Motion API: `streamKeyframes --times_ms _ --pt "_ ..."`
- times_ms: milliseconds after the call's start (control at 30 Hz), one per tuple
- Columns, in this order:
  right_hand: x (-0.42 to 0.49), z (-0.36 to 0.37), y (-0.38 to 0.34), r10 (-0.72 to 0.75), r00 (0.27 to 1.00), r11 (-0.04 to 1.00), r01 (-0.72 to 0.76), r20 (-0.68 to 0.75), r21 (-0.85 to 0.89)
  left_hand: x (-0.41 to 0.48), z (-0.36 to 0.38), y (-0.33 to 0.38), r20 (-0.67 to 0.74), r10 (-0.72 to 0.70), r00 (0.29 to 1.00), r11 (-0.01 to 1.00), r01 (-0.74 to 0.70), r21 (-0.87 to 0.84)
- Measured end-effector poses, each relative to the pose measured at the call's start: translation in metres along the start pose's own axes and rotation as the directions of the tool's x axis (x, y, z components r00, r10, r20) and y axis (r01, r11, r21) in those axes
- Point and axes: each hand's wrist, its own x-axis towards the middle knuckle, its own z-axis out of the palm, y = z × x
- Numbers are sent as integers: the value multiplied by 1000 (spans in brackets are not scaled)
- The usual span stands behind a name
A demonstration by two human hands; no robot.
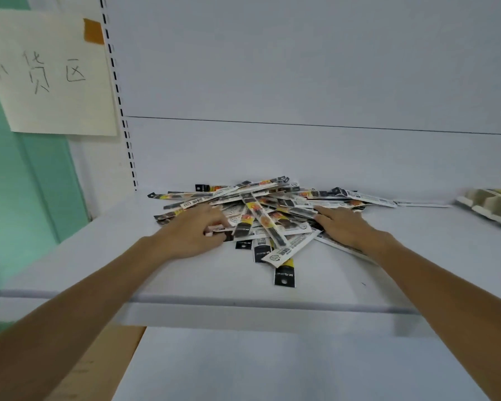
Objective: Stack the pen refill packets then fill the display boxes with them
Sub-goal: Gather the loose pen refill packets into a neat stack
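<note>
A loose pile of pen refill packets (268,209), long and narrow with black, yellow and white print, lies criss-crossed on a white shelf (434,256). My left hand (190,234) lies on the pile's left side, its fingers curled round the ends of a few packets. My right hand (343,224) rests flat on the pile's right side, fingers stretched over the packets. One packet (284,273) sticks out towards the shelf's front edge. A flattened cardboard display box (489,206) lies at the far right of the shelf.
The shelf's back panel rises right behind the pile. A slotted upright (119,91) runs up the left, with a handwritten paper sign (49,73) taped beside it. A green wall stands at the left, and a lower white shelf (272,369) sits below the front edge.
</note>
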Motion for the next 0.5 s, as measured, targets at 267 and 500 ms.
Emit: streamKeyframes --times_ms 267,500 --pt "-27 -26 -10 -224 975 941 219 -13 256 16 -1 2 -286 -197 938 980 197 -27" --pt "-56 -26 -17 -337 930 940 341 150 -8 11 12 22 20 -214 977 977 213 8"
